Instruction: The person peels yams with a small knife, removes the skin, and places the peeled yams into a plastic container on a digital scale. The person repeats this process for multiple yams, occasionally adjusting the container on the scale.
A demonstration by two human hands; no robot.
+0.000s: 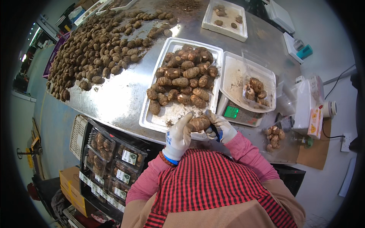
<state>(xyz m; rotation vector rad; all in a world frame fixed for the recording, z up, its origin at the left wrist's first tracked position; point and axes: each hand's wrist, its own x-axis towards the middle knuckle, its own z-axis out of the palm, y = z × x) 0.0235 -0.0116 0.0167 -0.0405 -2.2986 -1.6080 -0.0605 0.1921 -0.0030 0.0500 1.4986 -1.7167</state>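
Between my two gloved hands is a brown taro corm [199, 123], held over the near edge of a white foam tray [145, 114]. My left hand [179, 136] grips its left end, thumb on top. At the other end, my right hand [221, 126] has its fingers on the corm. Several more taro corms [182, 74] are heaped in the tray, and bits of root lie on its bare floor. Just right of it stands a digital scale [242, 116] with a lit green display. A clear plastic box [259, 94] holding a few corms rests on the scale's pan.
A large pile of small taro [99, 48] covers the metal table's [114, 94] left side. Another foam tray [225, 28] sits at the back. Labelled packs [122, 168] fill a black crate at lower left. Right of me are a clear box of peeled-looking corms [275, 138] and a tissue pack [315, 122].
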